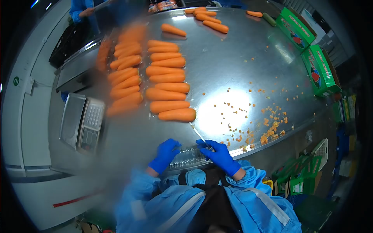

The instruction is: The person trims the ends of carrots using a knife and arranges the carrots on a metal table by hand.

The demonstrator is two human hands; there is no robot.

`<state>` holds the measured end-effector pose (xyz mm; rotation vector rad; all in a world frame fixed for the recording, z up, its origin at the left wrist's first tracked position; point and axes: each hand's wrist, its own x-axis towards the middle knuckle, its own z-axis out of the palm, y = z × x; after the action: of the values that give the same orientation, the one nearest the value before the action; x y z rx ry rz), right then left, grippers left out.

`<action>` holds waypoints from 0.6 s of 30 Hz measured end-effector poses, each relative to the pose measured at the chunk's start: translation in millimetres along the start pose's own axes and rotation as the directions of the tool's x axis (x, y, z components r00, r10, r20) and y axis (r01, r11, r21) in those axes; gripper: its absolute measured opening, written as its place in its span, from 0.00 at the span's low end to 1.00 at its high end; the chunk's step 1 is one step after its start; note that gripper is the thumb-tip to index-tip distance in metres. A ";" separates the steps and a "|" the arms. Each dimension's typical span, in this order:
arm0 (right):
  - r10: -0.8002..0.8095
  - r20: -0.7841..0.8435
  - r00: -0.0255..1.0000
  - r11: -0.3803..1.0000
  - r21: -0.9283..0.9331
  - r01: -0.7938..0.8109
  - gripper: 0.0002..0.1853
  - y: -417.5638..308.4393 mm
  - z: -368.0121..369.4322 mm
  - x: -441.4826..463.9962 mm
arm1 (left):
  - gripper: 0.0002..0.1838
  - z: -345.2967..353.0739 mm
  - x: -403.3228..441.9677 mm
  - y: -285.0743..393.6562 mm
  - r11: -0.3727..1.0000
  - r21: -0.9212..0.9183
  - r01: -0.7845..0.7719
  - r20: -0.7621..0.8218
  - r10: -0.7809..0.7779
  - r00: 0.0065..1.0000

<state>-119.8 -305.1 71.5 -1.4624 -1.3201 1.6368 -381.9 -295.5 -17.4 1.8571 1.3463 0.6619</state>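
My right hand point(220, 156), in a blue glove, is closed on a slim knife point(199, 133) whose blade points up and left. The blade tip is close to the thick end of the nearest carrot point(176, 114) in a long column of carrots. My left hand point(165, 156), also blue-gloved, is at the table's near edge with its fingers apart, holding nothing that I can see. Between my hands lies a clear plastic tray point(187, 156); whether my left fingertips touch it I cannot tell.
A second carrot column point(126, 83), partly blurred, is left of the first. Carrot trimmings point(272, 126) litter the steel table point(229, 50) on the right. A scale point(85, 122) stands left, green boxes point(320, 72) at the right edge. Another person's hand point(87, 12) shows at top left.
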 end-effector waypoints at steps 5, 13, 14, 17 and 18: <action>-0.025 -0.024 0.999 0.999 0.026 0.025 0.19 2.1 -16.7 -6.2 | 0.12 -6.6 -1.1 11.4 0.977 0.207 -0.045 0.006 0.045 0.999; -0.037 -0.060 0.998 0.998 0.040 0.039 0.18 13.9 -45.3 -20.1 | 0.13 -13.1 -4.1 53.3 0.978 0.207 -0.019 -0.168 0.055 0.984; -0.044 -0.072 0.996 0.999 0.028 0.046 0.18 19.3 -48.1 -19.8 | 0.12 -18.8 -4.1 56.7 0.992 0.127 0.006 -0.188 0.018 0.982; -0.050 -0.103 0.993 0.998 0.034 0.054 0.18 25.6 -54.8 -21.3 | 0.11 -46.0 -5.6 60.7 0.997 0.003 0.072 -0.291 -0.068 0.954; -0.048 -0.114 0.992 0.998 0.043 0.053 0.18 27.5 -56.2 -22.5 | 0.11 -57.9 -7.6 56.9 0.996 -0.021 0.091 -0.330 -0.093 0.939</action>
<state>-55.6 -318.3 59.8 -1.4603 -1.2387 1.5197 -395.9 -297.7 62.8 1.7176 1.6316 0.9593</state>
